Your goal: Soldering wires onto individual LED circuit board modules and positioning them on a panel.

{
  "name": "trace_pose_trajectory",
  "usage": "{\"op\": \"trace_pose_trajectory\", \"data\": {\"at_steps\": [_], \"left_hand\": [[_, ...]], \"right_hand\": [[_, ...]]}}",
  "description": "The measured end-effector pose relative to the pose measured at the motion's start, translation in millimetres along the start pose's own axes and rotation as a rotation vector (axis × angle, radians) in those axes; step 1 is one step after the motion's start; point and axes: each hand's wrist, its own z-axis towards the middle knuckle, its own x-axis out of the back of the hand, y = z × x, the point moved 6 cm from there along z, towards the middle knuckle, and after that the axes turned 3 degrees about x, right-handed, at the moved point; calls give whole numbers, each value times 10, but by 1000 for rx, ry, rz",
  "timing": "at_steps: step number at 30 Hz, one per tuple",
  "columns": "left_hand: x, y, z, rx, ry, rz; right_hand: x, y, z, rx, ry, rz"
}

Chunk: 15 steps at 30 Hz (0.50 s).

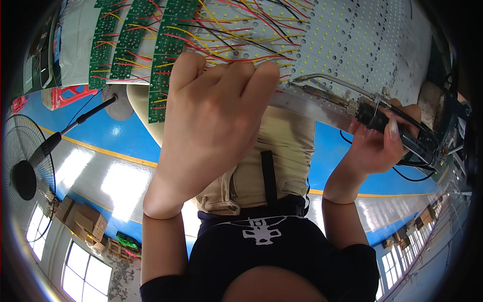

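My right hand (382, 143) grips the black handle of a soldering iron (370, 118). Along its shaft runs a thin curved metal tube, and the tip points left to the edge of a white LED panel (347, 55). Knuckles up, my left hand (219, 100) is closed over the near ends of the wires (236, 38). Its fingertips are hidden beneath it, so what it pinches does not show. Red, yellow and black wires stretch from the panel to a green circuit board strip (173, 38), partly covered by my left hand.
More green board strips (132, 38) lie to the left on a white surface (78, 55). A standing fan (30, 176) is at the far left. Cardboard boxes (85, 221) stand on the floor behind. Black cable hangs below the iron, by a dark metal fixture at right.
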Motion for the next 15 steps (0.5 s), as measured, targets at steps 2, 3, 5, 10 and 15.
{"op": "trace_pose_trajectory", "data": {"at_steps": [2, 3, 5, 10, 15], "left_hand": [[-9, 0, 1, -2, 0, -1], [-22, -9, 3, 0, -1, -3], [-21, -14, 2, 0, 1, -8], [-16, -4, -6, -3, 4, -9], [-2, -2, 2, -5, 2, -12]], "right_hand": [[12, 18, -10, 6, 6, -53], [15, 10, -16, 77, 16, -134], [78, 53, -51, 149, 26, -213], [111, 48, -109, 213, -91, -117], [123, 68, -88, 196, -103, -28]]}}
